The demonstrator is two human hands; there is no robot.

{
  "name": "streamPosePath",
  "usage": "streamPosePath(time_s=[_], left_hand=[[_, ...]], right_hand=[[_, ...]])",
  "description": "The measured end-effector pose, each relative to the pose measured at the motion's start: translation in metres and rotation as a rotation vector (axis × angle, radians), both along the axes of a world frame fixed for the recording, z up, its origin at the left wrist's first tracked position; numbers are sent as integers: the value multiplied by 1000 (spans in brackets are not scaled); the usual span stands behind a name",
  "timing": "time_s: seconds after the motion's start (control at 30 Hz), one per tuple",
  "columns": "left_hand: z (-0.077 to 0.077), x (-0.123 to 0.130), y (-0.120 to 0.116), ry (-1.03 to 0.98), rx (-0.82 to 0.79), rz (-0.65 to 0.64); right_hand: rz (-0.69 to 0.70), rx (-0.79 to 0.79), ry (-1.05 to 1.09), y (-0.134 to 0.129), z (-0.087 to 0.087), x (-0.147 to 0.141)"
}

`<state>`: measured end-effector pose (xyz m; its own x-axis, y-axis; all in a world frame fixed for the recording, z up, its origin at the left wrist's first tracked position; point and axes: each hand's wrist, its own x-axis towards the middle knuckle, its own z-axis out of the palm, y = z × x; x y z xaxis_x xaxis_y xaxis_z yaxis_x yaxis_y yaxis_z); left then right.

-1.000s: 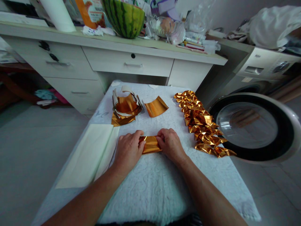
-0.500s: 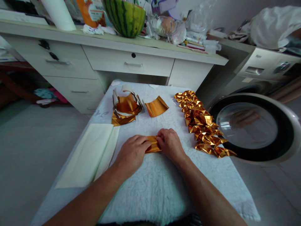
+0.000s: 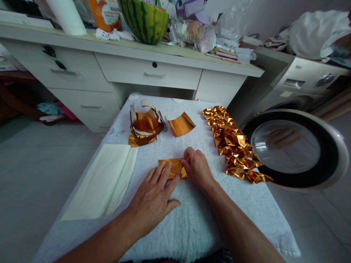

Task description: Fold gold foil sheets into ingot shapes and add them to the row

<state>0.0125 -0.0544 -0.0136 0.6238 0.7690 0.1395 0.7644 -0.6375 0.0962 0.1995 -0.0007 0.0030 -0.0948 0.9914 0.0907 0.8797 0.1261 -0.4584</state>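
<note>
A folded strip of gold foil paper [image 3: 172,166] lies flat on the cloth-covered table between my hands. My left hand [image 3: 153,190] is open, its spread fingers resting on the strip's lower left part. At the strip's right end, my right hand [image 3: 197,166] has its fingers curled and pinched on the paper; the fingertips are partly hidden. Beyond them lies one curved loose gold sheet [image 3: 181,124]. To its left is a curled stack of gold and white sheets [image 3: 146,122]. Folded gold foil pieces [image 3: 233,142] form a long overlapping row on the right.
Pale folded paper sheets [image 3: 95,179] lie on the table's left side. A white desk [image 3: 150,73] stands behind, bearing a cut watermelon [image 3: 145,22] and plastic bags. At right, the open round door [image 3: 294,148] of a washing machine [image 3: 298,76] reaches close to the table edge.
My left hand has drawn back toward me and spread from a pinch to flat fingers, uncovering the strip's left part. My right hand stays pinched at the right end.
</note>
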Motion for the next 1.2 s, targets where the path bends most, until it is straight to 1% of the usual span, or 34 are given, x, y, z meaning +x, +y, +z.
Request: streamPosePath(time_s=[0.2, 0.3, 0.4, 0.53, 0.57, 0.7, 0.77, 0.9, 1.0, 1.2], left_hand=[[1, -21, -7, 79, -13, -67], [-2, -33, -10, 84, -2, -88], [-5, -39, -12, 84, 6, -90], [-3, -38, -12, 81, 17, -88], [-2, -37, -11, 80, 20, -88], [1, -35, -11, 58, 26, -89], [1, -35, -11, 40, 21, -88], [-1, -38, -10, 36, 15, -98], [-1, -39, -8, 36, 39, -113], [-3, -44, -10, -17, 106, -137]], right_hand=[[25, 3, -26, 1, -4, 1], [27, 3, -31, 1, -4, 1], [33, -7, -53, 1, -2, 1], [28, 30, -134, -1, 2, -2], [46, 45, -155, -2, 3, -3], [239, 39, -203, -4, 4, -10], [287, 29, -213, -7, 6, -13], [269, 21, -236, -14, 12, -17], [264, 13, -264, -20, 15, -18], [262, 11, -274, -25, 14, -20]])
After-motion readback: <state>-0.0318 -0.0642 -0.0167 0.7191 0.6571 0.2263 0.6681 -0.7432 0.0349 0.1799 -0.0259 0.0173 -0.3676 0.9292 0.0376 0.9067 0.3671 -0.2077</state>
